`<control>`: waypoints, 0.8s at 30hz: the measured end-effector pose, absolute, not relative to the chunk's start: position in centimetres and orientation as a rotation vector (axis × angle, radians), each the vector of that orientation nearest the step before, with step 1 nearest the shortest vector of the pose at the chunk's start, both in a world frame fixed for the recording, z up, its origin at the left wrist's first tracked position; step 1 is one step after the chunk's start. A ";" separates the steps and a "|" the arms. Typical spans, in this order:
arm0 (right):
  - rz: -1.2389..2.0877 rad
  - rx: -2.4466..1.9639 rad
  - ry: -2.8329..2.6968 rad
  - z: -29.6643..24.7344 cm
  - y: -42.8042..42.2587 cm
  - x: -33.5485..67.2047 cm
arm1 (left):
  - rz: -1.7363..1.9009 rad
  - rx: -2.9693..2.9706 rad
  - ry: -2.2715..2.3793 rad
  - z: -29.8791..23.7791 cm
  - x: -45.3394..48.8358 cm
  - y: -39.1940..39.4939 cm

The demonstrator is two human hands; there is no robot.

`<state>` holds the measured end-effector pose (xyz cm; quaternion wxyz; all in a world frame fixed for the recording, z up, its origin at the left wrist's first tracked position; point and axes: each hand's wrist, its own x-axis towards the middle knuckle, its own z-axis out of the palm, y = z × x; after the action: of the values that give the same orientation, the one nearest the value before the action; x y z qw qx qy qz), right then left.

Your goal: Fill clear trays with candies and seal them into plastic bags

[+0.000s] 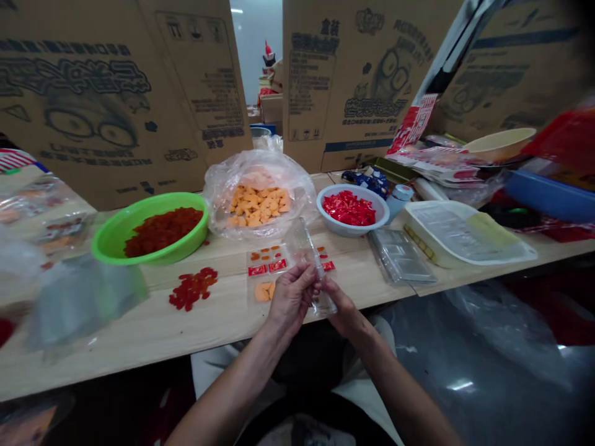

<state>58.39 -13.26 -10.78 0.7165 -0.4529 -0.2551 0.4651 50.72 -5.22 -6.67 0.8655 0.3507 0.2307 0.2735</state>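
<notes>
Both hands meet at the front edge of a wooden table (195, 322). My left hand (289, 298) and my right hand (338, 301) pinch a clear plastic tray (310, 259), holding it upright on its edge between them. Just behind it a filled clear tray (266, 272) lies flat on the table, holding orange pieces and small red packets. A loose heap of dark red candies (193, 288) sits to the left of the hands.
A green bowl (149, 230) of dark red candies, a clear bag of orange pieces (258, 204), a white bowl of red packets (351, 209), a stack of empty clear trays (400, 257) and a white lidded container (460, 234) stand along the table. Cardboard boxes (116, 93) wall the back.
</notes>
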 end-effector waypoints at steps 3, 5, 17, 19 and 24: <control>1.058 -0.956 -0.542 -11.1 -12.9 58.3 | 0.588 0.762 0.459 -6.8 50.1 -4.9; 1.091 -0.917 -0.495 -11.0 -12.7 58.1 | 0.591 0.766 0.454 -6.8 49.9 -4.7; 1.041 -0.978 -0.564 -11.4 -11.9 57.5 | 0.638 0.882 0.430 -6.6 49.1 -3.9; 1.001 -1.048 -0.601 -11.1 -12.1 57.6 | 0.602 0.910 0.378 -6.5 48.8 -3.5; 0.966 -1.012 -0.504 -9.7 -11.8 57.7 | 0.566 0.790 0.289 -6.4 48.0 -2.7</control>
<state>57.75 -11.79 -9.66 0.7361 -0.4607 -0.2294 0.4397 47.98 -2.70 -6.41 0.8742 0.3785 0.1384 0.2709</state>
